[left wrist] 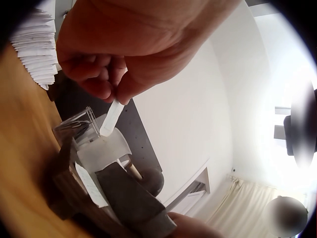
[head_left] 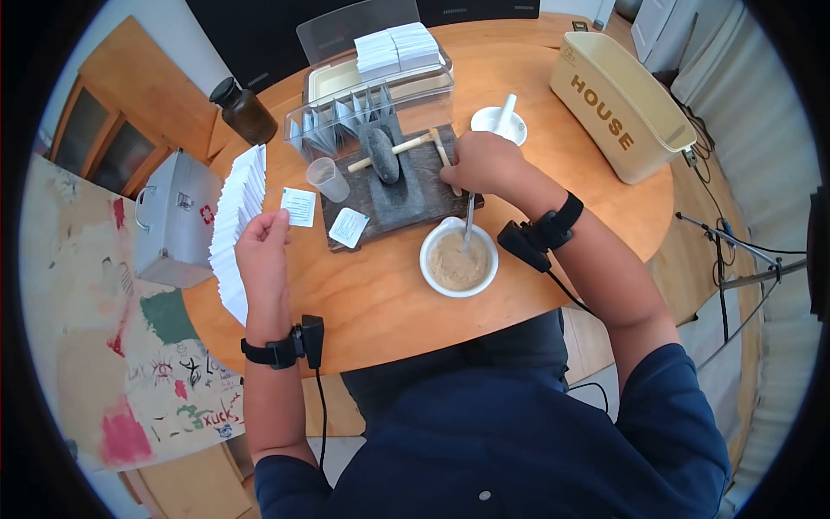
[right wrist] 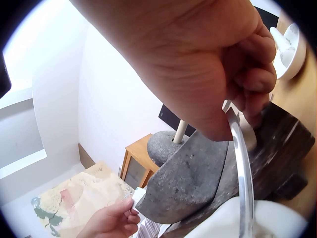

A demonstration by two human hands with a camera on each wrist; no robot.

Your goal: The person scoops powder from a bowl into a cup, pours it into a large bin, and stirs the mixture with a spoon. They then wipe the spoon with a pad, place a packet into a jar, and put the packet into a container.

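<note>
My left hand (head_left: 262, 251) pinches a small square white packet (head_left: 298, 208) with fine print, seen nearly edge-on in the left wrist view. Another packet (head_left: 348, 227) lies at the near left corner of a dark wooden board (head_left: 361, 235). My right hand (head_left: 488, 163) has its curled fingers on the handle of a small wooden brush (head_left: 442, 152) at the board's right side. Just under this hand rises the metal handle of a spoon (right wrist: 241, 163), standing in a white bowl (head_left: 456, 289) of beige powder.
On the board sit a grey stone grinding trough (head_left: 399, 201), its stone wheel (head_left: 380, 156) with a wooden axle, and a translucent cup (head_left: 328, 180). Folded white papers (head_left: 230, 233) line the left. Behind are a clear box (head_left: 437, 108), brown bottle (head_left: 248, 115), mortar (head_left: 517, 132); right, a cream bin (head_left: 605, 111).
</note>
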